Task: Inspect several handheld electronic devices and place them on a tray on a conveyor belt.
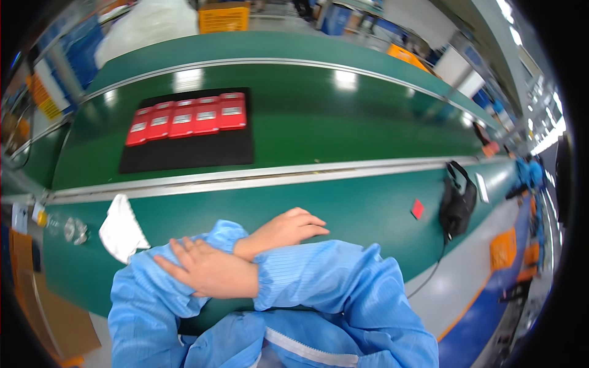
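Observation:
My arms, in blue striped sleeves, are crossed at the near edge of the green bench. My left hand (pixel 282 233) points to the right, palm down on or just over the bench top, its fingers stretched out and holding nothing. Across it lies my right forearm, and my right hand (pixel 213 270) rests flat on the left sleeve (pixel 156 273), fingers spread. Beside the left sleeve is a white cloth-like piece (pixel 121 229) with a jagged edge. Several red flat packs (pixel 182 118) with white labels stand in a row on a black mat (pixel 190 158) beyond my hands.
A metal rail (pixel 264 178) separates the near bench from the green conveyor-like surface (pixel 343 122). To the right lie a small red piece (pixel 417 209) and a black corded device (pixel 457 205). A clear crumpled item (pixel 75 230) sits at the left. Orange crates (pixel 224 18) stand behind.

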A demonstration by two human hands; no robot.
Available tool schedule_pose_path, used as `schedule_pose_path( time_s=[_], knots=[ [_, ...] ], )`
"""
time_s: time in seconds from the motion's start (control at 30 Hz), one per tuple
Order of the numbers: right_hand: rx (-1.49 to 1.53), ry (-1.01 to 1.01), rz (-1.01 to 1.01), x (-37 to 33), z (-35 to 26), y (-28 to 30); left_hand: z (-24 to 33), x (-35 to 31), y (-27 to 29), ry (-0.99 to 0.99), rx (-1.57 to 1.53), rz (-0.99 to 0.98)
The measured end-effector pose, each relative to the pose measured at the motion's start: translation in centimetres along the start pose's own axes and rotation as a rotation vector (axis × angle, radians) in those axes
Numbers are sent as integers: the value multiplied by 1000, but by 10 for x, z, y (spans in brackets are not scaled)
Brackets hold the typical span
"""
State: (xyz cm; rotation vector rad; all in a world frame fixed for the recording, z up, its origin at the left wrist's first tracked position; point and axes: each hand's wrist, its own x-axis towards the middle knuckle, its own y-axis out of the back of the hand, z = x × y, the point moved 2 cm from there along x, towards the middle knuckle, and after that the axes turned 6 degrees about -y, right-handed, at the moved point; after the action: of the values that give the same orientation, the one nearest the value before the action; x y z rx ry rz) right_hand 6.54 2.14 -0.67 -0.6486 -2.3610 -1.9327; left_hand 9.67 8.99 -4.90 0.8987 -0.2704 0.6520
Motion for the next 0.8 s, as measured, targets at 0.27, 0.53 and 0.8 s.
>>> schedule_pose_path(
  time_s=[0.27, 0.53, 0.8],
  knots=[
    [119, 14, 185, -3, 5, -13, 8, 14, 6, -32, 47, -59],
    [98, 2, 251, -4, 20, -16, 8, 25, -3, -44, -14, -49],
    [107, 26, 364, -4, 15, -28, 16, 26, 7, 117, -41, 189]
  ],
)
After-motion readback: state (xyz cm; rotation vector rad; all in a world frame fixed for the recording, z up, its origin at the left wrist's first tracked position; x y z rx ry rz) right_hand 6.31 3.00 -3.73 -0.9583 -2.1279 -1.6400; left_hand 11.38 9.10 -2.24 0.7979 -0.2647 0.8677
